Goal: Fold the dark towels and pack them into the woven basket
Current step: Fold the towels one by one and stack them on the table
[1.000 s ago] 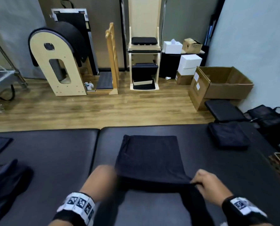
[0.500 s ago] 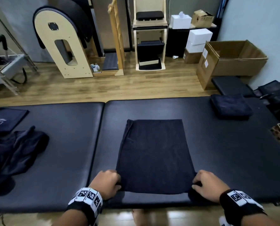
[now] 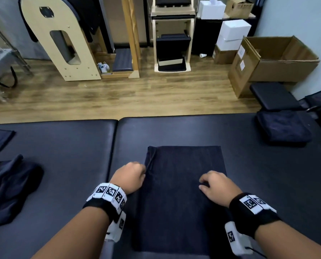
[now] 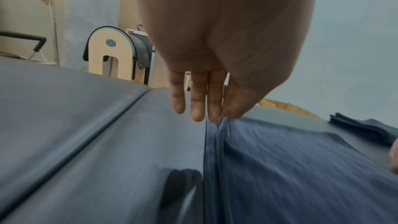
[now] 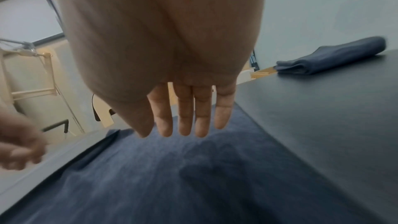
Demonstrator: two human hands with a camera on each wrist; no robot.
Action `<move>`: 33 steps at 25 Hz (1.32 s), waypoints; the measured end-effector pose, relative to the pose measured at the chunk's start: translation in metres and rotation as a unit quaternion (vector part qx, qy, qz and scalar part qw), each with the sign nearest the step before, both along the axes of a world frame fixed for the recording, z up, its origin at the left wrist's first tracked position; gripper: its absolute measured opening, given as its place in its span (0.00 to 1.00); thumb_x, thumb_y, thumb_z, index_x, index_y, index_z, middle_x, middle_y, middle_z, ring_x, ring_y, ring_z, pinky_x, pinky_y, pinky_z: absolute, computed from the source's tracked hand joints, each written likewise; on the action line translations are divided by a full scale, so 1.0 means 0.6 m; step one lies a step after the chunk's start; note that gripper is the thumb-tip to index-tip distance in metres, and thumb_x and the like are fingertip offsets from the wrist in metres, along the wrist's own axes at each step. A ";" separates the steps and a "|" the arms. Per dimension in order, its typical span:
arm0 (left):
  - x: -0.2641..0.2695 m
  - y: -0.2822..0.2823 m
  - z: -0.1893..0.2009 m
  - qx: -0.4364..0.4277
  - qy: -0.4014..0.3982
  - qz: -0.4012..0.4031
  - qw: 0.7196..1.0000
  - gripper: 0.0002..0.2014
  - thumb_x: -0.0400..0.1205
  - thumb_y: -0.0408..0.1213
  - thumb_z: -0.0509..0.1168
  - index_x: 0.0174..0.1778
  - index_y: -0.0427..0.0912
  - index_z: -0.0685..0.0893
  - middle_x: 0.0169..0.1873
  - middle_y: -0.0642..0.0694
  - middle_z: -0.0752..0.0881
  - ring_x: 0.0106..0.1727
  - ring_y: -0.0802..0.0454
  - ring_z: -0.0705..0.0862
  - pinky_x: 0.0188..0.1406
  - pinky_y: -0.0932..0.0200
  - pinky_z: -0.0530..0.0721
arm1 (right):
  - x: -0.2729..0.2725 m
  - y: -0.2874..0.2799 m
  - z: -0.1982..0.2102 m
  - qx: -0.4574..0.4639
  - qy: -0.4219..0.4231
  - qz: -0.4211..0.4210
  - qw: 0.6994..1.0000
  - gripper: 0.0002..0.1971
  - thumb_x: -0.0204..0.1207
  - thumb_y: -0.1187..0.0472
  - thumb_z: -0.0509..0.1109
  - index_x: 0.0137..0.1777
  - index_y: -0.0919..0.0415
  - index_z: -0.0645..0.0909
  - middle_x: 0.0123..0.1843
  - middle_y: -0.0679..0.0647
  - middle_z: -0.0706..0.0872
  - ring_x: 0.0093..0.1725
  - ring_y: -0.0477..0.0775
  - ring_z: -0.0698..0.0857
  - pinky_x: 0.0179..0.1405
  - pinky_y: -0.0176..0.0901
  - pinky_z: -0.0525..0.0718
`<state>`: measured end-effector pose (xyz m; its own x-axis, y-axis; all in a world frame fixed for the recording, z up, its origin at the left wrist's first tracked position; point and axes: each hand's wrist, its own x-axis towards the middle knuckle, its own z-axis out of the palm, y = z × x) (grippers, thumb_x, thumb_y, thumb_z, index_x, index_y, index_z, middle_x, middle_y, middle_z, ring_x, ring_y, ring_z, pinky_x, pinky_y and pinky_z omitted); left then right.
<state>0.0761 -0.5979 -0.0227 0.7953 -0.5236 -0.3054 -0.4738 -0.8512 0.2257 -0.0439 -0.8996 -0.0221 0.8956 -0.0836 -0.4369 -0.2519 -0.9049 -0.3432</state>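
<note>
Two black padded tables (image 3: 62, 143) sit pushed together in front of me, with a seam between them. Past them runs a wooden plank floor (image 3: 118, 98). On it, at the back left, stands an arched wooden barrel (image 3: 49, 32) with a slot cut through its side, and beside it a wooden ladder frame (image 3: 132, 34). A wooden chair unit (image 3: 171, 34) with dark pads stands in the middle. To the right I see white boxes (image 3: 232, 32) stacked near the wall and a big open cardboard box (image 3: 275, 58). A flat black cushion (image 3: 273, 96) lies below that box, with a black bag (image 3: 320, 101) just beside it.
</note>
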 end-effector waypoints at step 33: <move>0.214 0.002 -0.056 -0.025 -0.018 -0.061 0.998 0.05 0.81 0.42 0.60 0.48 0.45 0.72 0.48 0.46 0.82 0.48 0.38 0.84 0.42 0.47 0.81 | 0.207 0.046 -0.055 -0.011 0.039 -0.006 0.999 0.36 0.76 0.51 0.72 0.84 0.44 0.64 0.86 0.52 0.53 0.81 0.61 0.64 0.74 0.57 0.77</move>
